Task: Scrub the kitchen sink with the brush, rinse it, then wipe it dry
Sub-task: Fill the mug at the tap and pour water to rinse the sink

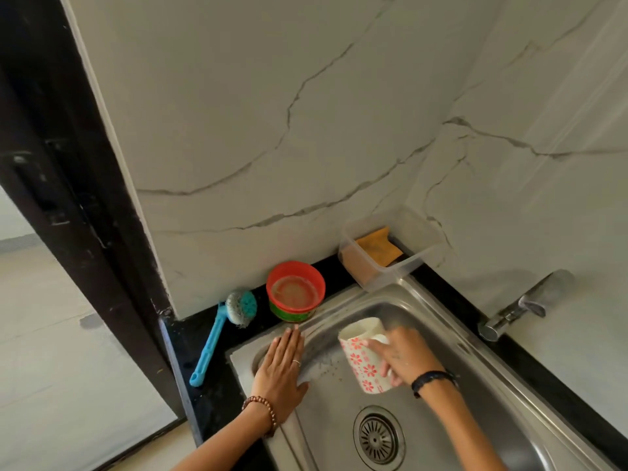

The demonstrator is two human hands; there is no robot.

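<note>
Both forearms come in from the bottom edge, over the sink (475, 362). Left hand (280, 372) lies flat on the sink's left rim, fingers straight and together, holding nothing. Right hand (404, 355) grips a flowered mug (360, 358), fingers wrapped around its side, and the mug is tilted with its mouth up and to the left, above the basin.

On the dark counter to the left of the sink lies the brush (217, 338). Its long axis runs from the blue handle end, low and near the counter's front edge, up to the bristle head beside the red tub (295, 290). The handle is just to the left of the left hand, with only a strip of counter between them, while the right hand is farther away and busy. So I judge that the left hand is the better one to take the brush, reaching sideways to the handle.
</note>
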